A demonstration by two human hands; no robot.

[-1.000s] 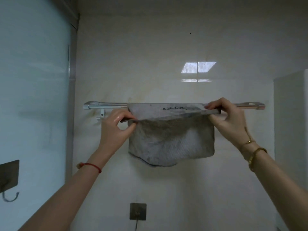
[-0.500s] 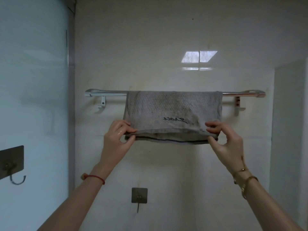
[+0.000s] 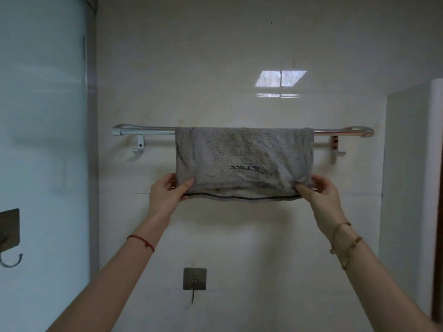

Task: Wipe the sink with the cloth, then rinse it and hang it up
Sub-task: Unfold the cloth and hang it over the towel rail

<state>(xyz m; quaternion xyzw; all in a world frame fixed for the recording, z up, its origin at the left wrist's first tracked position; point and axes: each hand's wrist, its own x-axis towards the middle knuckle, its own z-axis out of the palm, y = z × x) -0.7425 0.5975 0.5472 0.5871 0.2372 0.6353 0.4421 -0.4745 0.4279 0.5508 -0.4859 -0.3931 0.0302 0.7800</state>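
Note:
A grey textured cloth point(image 3: 239, 152) with dark stitched lettering hangs folded over a metal towel rail point(image 3: 148, 131) on the tiled wall. Its two layers hang down with a dark-edged hem at the bottom. My left hand point(image 3: 167, 195) pinches the cloth's lower left corner. My right hand point(image 3: 318, 195) pinches the lower right corner. Both hands hold the bottom edges level, just below the rail. The sink is out of view.
A square adhesive hook point(image 3: 194, 280) is stuck on the wall below the cloth. Another hook point(image 3: 9, 233) sits on the glass panel at the far left. Small hooks point(image 3: 335, 149) hang under the rail's brackets. A white wall edge point(image 3: 407, 188) stands at the right.
A second ago my hands held the cloth's top edge up at the rail. The front layer has since come down over the rail, and my hands now grip the lower corners.

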